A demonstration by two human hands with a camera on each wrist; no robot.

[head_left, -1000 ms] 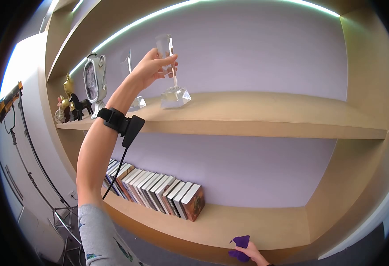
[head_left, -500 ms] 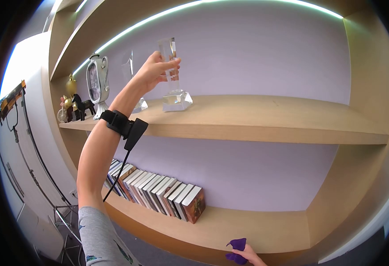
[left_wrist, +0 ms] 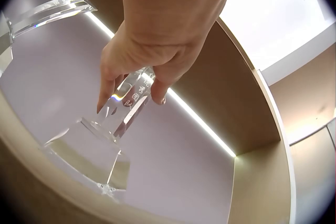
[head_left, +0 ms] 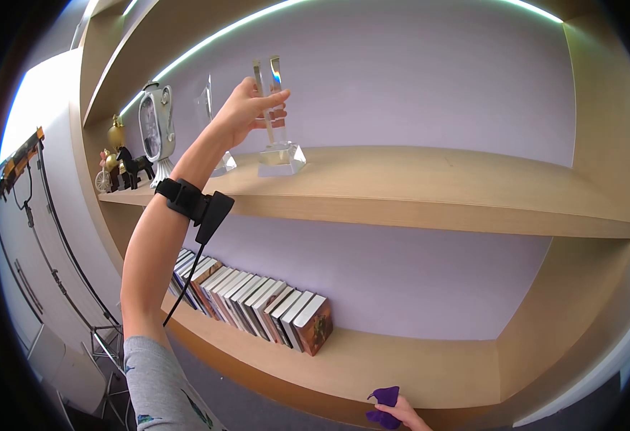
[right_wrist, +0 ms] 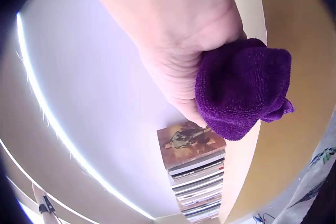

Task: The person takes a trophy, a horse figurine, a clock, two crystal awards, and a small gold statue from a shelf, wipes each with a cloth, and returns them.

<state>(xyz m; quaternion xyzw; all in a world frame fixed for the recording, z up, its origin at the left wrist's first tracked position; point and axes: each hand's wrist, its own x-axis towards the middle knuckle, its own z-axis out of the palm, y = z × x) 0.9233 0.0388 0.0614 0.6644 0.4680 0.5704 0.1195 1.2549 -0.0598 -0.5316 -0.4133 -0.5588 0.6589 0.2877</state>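
Observation:
My left hand (head_left: 246, 113) grips the upright column of a clear crystal trophy (head_left: 282, 159), whose block base is at the upper shelf's surface. In the left wrist view the thumb and fingers of the hand (left_wrist: 149, 61) wrap the column from both sides, and the trophy's base (left_wrist: 92, 153) shows below. Low at the right, my right hand (head_left: 405, 412) holds a bunched purple cloth (head_left: 385, 407) by the lower shelf's front edge. The right wrist view shows the cloth (right_wrist: 244, 87) bulging out of the hand (right_wrist: 184, 40), hiding some fingers.
Left of the held trophy stand another crystal trophy (head_left: 205, 108), an ornate silver frame (head_left: 158, 123), a black horse figurine (head_left: 135, 167) and gold ornaments (head_left: 116, 135). A row of books (head_left: 257, 305) leans on the lower shelf (head_left: 415, 363). A light stand is at far left.
The crystal column has turned slightly in my left hand, showing a different face. The view has shifted a little; my right hand still holds the cloth low at the right.

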